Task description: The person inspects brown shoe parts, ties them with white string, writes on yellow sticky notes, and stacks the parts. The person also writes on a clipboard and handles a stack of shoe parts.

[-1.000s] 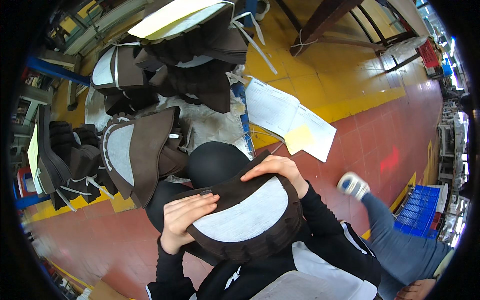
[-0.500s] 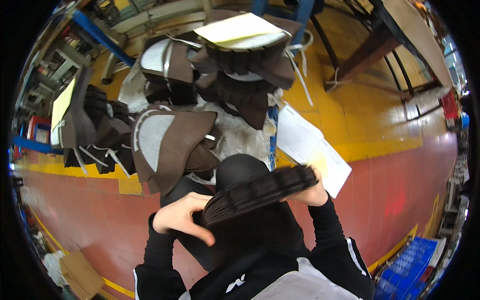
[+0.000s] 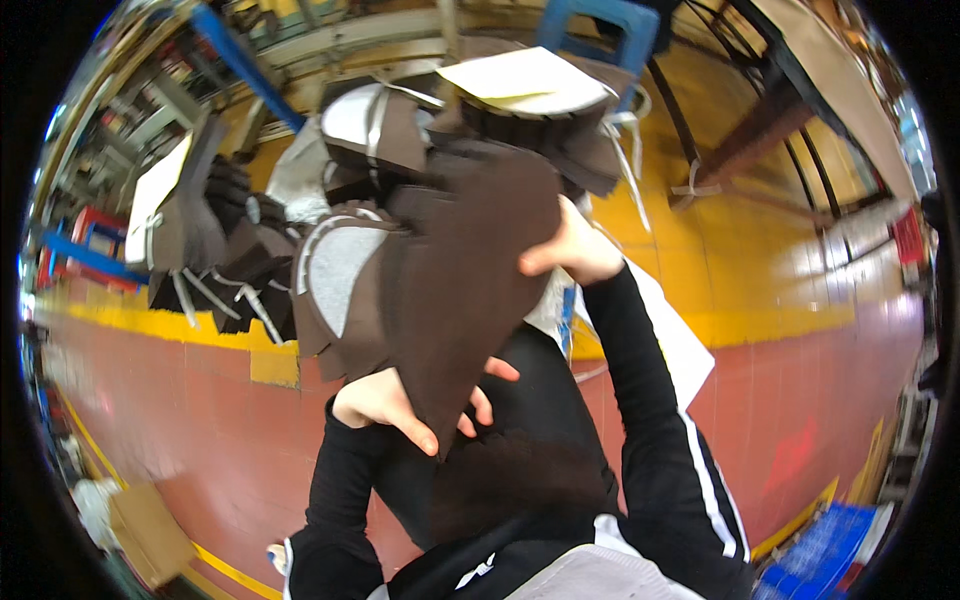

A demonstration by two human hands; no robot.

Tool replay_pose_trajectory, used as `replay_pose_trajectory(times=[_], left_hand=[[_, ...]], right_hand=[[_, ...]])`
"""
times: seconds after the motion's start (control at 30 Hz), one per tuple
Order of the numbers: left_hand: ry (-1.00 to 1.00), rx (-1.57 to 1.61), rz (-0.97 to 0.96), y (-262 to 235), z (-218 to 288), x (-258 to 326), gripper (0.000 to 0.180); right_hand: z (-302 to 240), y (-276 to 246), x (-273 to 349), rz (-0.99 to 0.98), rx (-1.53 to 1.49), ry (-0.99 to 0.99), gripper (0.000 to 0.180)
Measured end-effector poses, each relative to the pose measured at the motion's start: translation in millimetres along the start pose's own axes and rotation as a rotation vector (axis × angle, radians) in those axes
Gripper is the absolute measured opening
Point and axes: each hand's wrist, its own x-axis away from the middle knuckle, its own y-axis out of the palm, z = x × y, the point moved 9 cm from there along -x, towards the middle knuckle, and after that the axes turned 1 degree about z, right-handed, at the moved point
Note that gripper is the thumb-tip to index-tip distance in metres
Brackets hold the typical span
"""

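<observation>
A stack of dark brown cut fabric pieces (image 3: 475,270) is held up in front of me, its broad face showing and its pointed end down. My left hand (image 3: 385,405) grips that lower point, thumb on the near side and fingertips showing past the other edge. Higher up, my right hand (image 3: 580,245) is closed on the right edge with the thumb across the face. Beyond the stack lie bundles of brown pieces with grey panels (image 3: 340,270), partly covered by it. More dark brown material (image 3: 520,480) rests on my lap.
Tied brown bundles stand at the far left (image 3: 185,215) and at the back, one topped by a pale yellow sheet (image 3: 530,78). White paper (image 3: 680,340) lies beyond my right forearm. A blue stool (image 3: 600,30), a cardboard box (image 3: 150,535) and a blue stack (image 3: 825,550) are around.
The brown stack has risen away from my lap toward the bundles and turned from its edge to its broad face. My right hand moved up and forward; my left hand closed on the lower end.
</observation>
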Motion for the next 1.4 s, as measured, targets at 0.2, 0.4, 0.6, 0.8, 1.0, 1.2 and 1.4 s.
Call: replay_pose_trajectory(times=[0.2,0.4,0.6,0.8,1.0,1.2,1.4], left_hand=[[0.242,0.106,0.23,-5,0,2,0.085],[0.411,0.084,0.622,-33,-1,9,0.078],[0.579,0.038,0.783,-52,14,25,0.062],[0.446,-0.085,0.779,-64,14,20,0.05],[0.538,-0.041,0.858,-69,17,29,0.061],[0.459,-0.079,0.798,-68,12,18,0.085],[0.482,-0.149,0.807,-67,16,14,0.098]], right_hand=[[-15,21,-34,-0.03,0.158,-0.218,0.069],[-57,39,-10,0.406,0.723,-0.736,0.067],[-56,78,4,0.298,0.301,-0.547,0.036],[-35,85,9,0.3,0.161,-0.327,0.039],[-41,94,1,0.294,0.164,-0.414,0.053],[-44,93,8,0.316,0.215,-0.432,0.064],[-53,86,20,0.484,0.298,-0.694,0.047]])
